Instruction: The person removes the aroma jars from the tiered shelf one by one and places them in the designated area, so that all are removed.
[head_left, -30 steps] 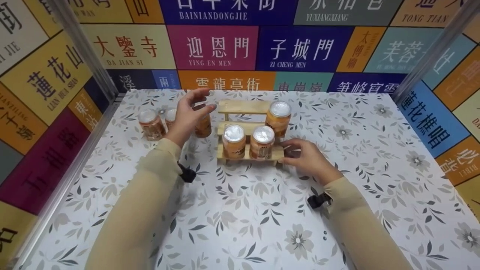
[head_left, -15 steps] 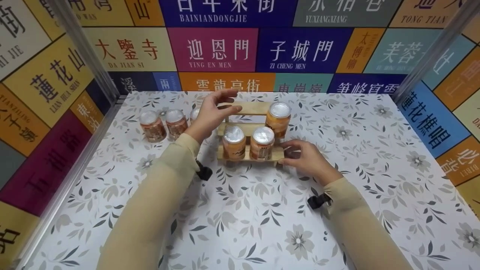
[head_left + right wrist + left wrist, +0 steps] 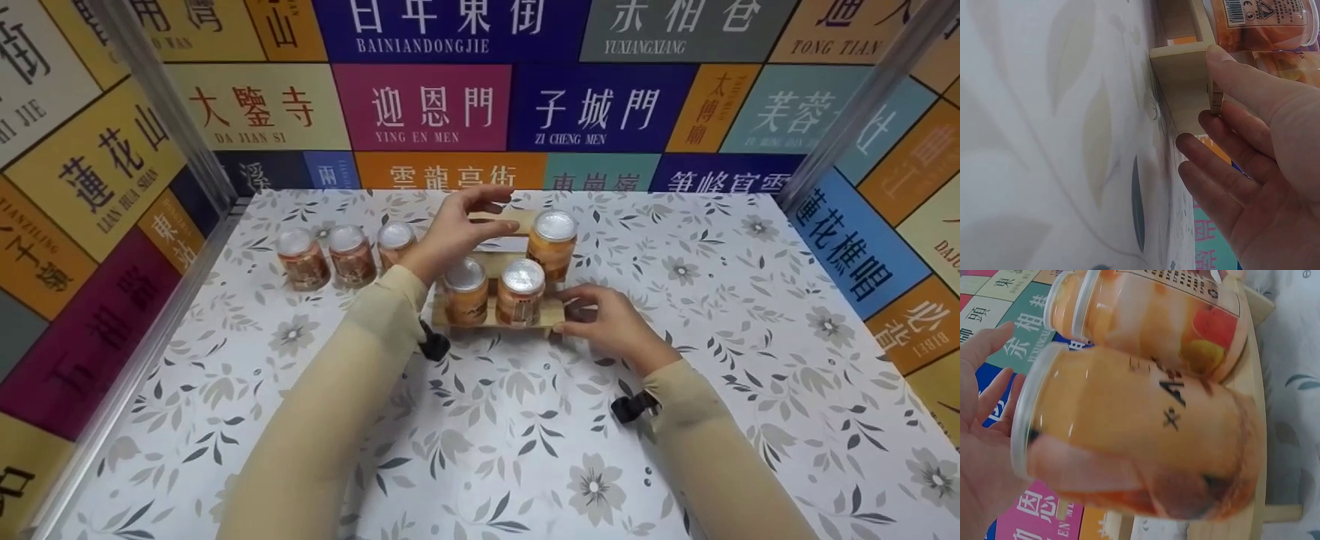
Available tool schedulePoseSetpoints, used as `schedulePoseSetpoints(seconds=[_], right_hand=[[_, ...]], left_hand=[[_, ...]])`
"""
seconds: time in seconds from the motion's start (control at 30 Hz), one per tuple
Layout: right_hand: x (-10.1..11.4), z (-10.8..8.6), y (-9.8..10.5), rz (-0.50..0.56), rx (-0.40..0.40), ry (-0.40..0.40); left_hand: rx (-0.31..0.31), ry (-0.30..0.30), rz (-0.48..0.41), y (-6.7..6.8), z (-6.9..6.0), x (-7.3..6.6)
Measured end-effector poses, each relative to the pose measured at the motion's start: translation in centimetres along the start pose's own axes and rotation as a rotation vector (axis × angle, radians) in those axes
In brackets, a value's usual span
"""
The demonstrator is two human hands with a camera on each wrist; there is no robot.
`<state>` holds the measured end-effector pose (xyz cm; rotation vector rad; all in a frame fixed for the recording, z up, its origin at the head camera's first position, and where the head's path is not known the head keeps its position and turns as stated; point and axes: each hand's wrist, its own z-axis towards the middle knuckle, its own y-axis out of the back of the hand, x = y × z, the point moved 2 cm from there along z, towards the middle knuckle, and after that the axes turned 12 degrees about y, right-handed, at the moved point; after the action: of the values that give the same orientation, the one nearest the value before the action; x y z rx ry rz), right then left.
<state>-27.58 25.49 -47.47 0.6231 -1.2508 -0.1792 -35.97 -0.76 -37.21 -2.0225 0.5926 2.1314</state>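
The right hand (image 3: 611,322) pinches the end of a stepped wooden rack (image 3: 553,310), thumb above, fingers beneath. Just left of that grip, two silver-topped jars (image 3: 520,298) stand upright on the front step, a third jar (image 3: 553,249) higher behind. The left hand (image 3: 459,231) hovers over the rack, thumb and fingers apart. Farther left, three more jars (image 3: 352,259) stand on the flowered table (image 3: 480,450); beyond rises a sign-covered wall (image 3: 435,105).

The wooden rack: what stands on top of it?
Two cans stand on the front step, a third can further back. The left hand covers the rear left part of the rack; anything there is hidden.
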Motion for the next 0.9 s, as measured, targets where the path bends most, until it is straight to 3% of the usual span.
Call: schedulePoseSetpoints(seconds=[0.3,0.5,0.9], right_hand=[[0.1,0.0,0.0,0.009,0.001,-0.004],[0.0,-0.1,-0.1,0.011,-0.002,0.011],[0.2,0.0,-0.1,0.009,-0.004,-0.012]], left_hand=[[0.112,0.049,0.099,-1.5,0.5,-0.5],[0.163,0.065,0.121,-2.2,0.7,-0.7],[0.209,0.132,0.027,-3.2,1.9,-0.5]])
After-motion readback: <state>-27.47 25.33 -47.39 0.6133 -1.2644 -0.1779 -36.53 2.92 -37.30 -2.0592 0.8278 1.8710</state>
